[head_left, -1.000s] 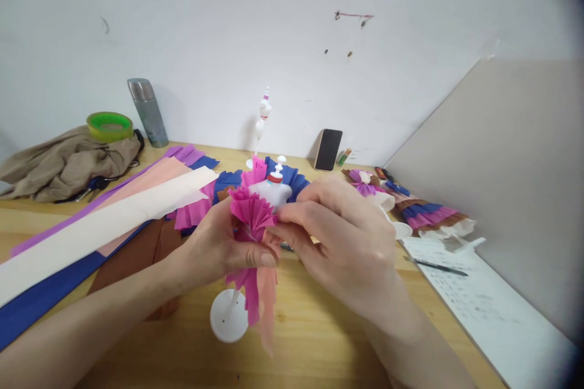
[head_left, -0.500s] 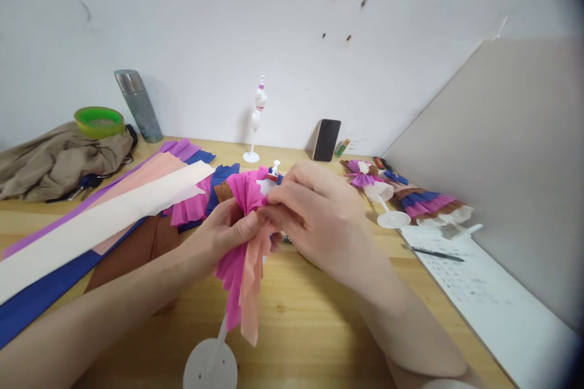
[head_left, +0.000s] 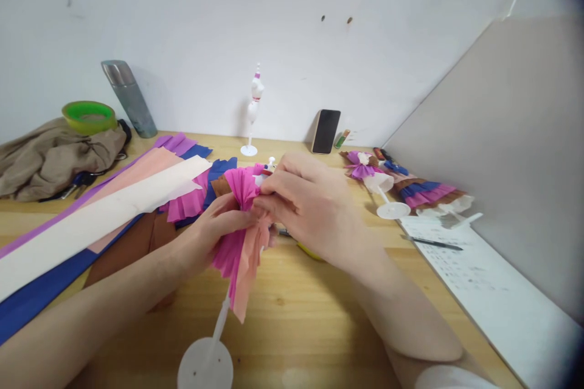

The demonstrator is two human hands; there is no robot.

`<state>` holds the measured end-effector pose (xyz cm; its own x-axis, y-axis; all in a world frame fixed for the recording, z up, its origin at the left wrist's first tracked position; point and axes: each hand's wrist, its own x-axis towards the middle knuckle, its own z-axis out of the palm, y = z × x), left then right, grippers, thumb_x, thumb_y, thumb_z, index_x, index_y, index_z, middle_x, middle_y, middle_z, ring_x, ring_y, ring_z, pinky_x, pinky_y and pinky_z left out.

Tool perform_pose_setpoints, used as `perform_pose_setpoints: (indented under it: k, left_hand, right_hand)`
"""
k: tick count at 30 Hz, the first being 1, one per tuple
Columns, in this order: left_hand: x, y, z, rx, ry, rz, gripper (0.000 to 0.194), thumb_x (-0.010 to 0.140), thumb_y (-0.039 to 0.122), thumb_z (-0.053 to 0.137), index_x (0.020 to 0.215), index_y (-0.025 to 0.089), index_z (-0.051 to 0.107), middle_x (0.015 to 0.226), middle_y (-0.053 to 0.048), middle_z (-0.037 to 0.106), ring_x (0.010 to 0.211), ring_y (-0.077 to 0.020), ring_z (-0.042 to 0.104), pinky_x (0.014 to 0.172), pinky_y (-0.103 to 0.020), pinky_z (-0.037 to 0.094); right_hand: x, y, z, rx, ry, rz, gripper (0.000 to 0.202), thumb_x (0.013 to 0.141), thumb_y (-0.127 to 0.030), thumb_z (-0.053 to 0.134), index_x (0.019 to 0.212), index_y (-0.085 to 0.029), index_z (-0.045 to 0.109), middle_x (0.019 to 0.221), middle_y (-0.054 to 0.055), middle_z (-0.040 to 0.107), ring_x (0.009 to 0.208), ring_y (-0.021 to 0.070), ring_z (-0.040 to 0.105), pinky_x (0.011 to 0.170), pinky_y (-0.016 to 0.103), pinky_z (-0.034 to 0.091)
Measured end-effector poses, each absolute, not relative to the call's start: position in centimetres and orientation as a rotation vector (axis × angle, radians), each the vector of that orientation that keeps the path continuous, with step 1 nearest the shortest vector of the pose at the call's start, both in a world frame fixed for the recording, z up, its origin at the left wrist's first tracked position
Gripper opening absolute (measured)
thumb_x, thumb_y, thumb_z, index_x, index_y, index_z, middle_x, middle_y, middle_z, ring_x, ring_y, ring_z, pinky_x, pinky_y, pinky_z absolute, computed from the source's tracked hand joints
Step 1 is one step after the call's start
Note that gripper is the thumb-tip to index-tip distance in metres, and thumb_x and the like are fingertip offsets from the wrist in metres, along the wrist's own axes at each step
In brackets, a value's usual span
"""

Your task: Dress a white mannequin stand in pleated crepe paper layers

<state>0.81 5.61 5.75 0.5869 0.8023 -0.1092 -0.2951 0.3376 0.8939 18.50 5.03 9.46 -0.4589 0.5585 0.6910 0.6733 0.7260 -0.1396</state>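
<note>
A small white doll mannequin on a round-based stand (head_left: pixel 206 364) is tilted in front of me, its body mostly hidden by crepe paper and hands. Pleated pink crepe paper (head_left: pixel 241 185) and a peach crepe paper strip (head_left: pixel 249 264) are gathered at its waist and hang down. My left hand (head_left: pixel 225 222) is closed around the paper and the mannequin, thumb pressing the gathers. My right hand (head_left: pixel 305 200) pinches the peach strip beside the mannequin's torso. Behind my right hand, a yellow-handled tool (head_left: pixel 309 251) shows in part.
Long crepe strips in white (head_left: pixel 104 219), blue and brown lie at left. A second mannequin (head_left: pixel 253 109) and a phone (head_left: pixel 326 132) stand by the wall. Dressed mannequins (head_left: pixel 426 194), a pen (head_left: pixel 435 244) and written paper (head_left: pixel 474 292) lie right. A flask (head_left: pixel 130 100) and green bowl (head_left: pixel 89 117) are back left.
The mannequin's base and the hanging paper have shifted slightly left in view, the paper's lower end now higher. Both hands keep their hold. The yellow-handled tool has come into sight.
</note>
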Motion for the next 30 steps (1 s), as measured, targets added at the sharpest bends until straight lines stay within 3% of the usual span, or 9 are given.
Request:
perform_pose_setpoints:
  k: [7,13,19,22,25,30]
  left_hand:
    - [0.9,6.2,5.1,0.903,0.706,0.706,0.014,0.072,0.022,0.071,0.081,0.011,0.072,0.072,-0.01,0.072,0.069,-0.0222,0.069,0.067,-0.032,0.056]
    - [0.8,7.7,3.5,0.79,0.781,0.736,0.015,0.07,0.022,0.067,0.075,0.009,0.072,0.07,-0.013,0.072,0.066,-0.023,0.069,0.066,-0.033,0.056]
    - [0.4,8.8,3.5,0.664,0.858,0.743,0.02,0.073,0.022,0.061,0.066,0.006,0.071,0.069,-0.014,0.071,0.062,-0.0225,0.069,0.06,-0.031,0.055]
    - [0.2,9.0,3.5,0.668,0.894,0.762,0.02,0.076,0.022,0.06,0.066,0.007,0.071,0.069,-0.014,0.071,0.063,-0.0225,0.069,0.059,-0.03,0.055]
    - [0.3,9.1,3.1,0.704,0.91,0.803,0.021,0.078,0.024,0.061,0.069,0.009,0.072,0.067,-0.013,0.072,0.065,-0.0228,0.07,0.059,-0.029,0.055]
    - [0.5,9.2,2.5,0.767,0.885,0.902,0.013,0.074,0.021,0.064,0.068,0.01,0.069,0.063,-0.009,0.071,0.053,-0.0167,0.066,0.052,-0.023,0.05]
  right_hand:
    - [18.8,6.2,9.1,-0.941,-2.069,0.024,0.014,0.091,-0.018,0.06,0.101,-0.017,0.07,0.074,0.001,0.061,0.065,0.0131,0.052,0.061,0.026,0.04]
    - [19.8,6.8,9.6,-1.156,-2.12,0.27,0.017,0.087,-0.019,0.061,0.072,-0.015,0.068,0.065,-0.001,0.063,0.058,0.01,0.05,0.058,0.025,0.035]
    - [20.6,8.5,8.7,-1.37,-2.538,0.626,0.016,0.078,-0.016,0.06,0.063,-0.016,0.065,0.061,-0.002,0.06,0.054,0.0089,0.046,0.053,0.024,0.028]
    - [20.6,9.5,8.0,-1.366,-2.49,0.707,0.02,0.079,-0.016,0.058,0.059,-0.016,0.06,0.056,-0.003,0.055,0.052,0.0083,0.043,0.052,0.025,0.029]
    - [20.1,10.1,7.3,-1.346,-2.343,0.999,0.034,0.087,-0.028,0.056,0.055,-0.018,0.053,0.05,-0.005,0.049,0.048,0.0076,0.04,0.05,0.024,0.031]
    - [18.9,10.8,4.8,-1.281,-2.09,1.436,0.038,0.086,-0.049,0.062,0.066,-0.017,0.065,0.059,-0.002,0.06,0.048,0.0082,0.049,0.049,0.024,0.038]
